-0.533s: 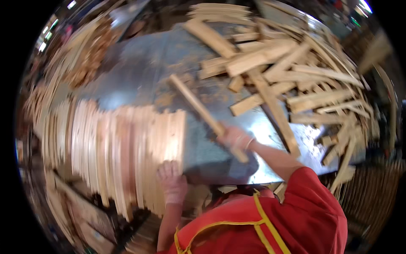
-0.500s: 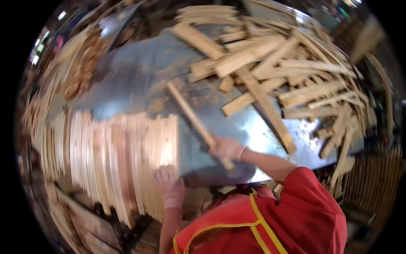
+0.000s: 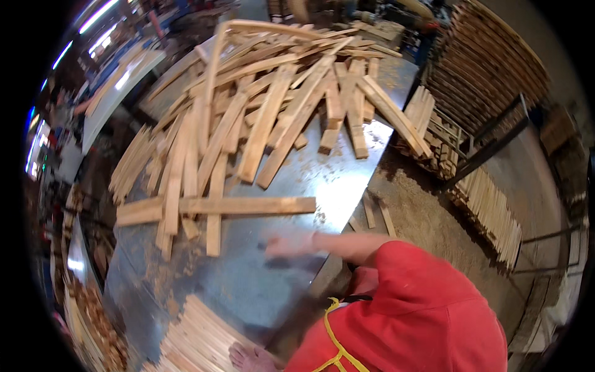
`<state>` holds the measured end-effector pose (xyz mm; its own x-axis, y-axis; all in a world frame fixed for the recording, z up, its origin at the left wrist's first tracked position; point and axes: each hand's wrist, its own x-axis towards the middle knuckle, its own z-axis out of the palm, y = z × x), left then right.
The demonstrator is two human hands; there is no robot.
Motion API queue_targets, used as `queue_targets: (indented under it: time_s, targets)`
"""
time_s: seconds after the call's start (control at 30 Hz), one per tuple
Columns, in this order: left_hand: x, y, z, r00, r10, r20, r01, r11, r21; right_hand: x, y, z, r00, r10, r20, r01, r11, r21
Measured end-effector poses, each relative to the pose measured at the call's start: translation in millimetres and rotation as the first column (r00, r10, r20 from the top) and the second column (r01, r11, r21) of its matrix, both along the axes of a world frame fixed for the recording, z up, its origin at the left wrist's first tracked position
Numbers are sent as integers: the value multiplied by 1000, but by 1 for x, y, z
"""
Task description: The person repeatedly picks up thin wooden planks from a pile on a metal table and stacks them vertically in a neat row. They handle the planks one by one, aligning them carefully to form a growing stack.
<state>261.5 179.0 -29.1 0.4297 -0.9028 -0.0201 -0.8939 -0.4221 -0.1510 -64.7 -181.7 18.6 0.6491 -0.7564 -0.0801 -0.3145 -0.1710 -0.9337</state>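
Observation:
My left hand [image 3: 251, 358], in a pale glove, lies with its fingers stretched out on the near end of a row of wooden strips [image 3: 201, 335] packed side by side at the bottom of the view. Over the metal tabletop [image 3: 238, 273], my right hand [image 3: 288, 243] is smeared by motion, so its fingers are unclear; no strip shows in it. Just beyond it, a long wooden strip [image 3: 254, 205] lies crosswise. Behind that strip, a loose heap of wooden pieces [image 3: 266, 124] spreads over the table, some overlapping at angles.
The table's right edge drops to a dusty floor [image 3: 427, 217] with a few offcuts on it. Stacked strips [image 3: 489, 208] and a dark metal bar [image 3: 483, 152] stand to the right, below a tall wood stack [image 3: 489, 68]. Another bench [image 3: 118, 87] is at far left.
The view has swung right, toward the heap. My right hand held a wooden strip before; now none shows in it. My left hand still rests on the row.

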Motion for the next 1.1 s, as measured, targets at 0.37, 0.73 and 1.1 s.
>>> queue_targets:
  time_s: [0.37,0.73,1.1]
  targets:
    - [-157,-205,38,892,147,-427,-168,986,-11,-502,-230,7,97,-814,-572,761,431,-485]
    - [-282,-494,18,800,273,-534,-456,855,-246,-554,-266,-47,310,-786,-534,662,582,-473]
    - [-192,-246,34,-226,31,-974,-762,617,197,-364,-95,-24,527,-641,558,148,716,683]
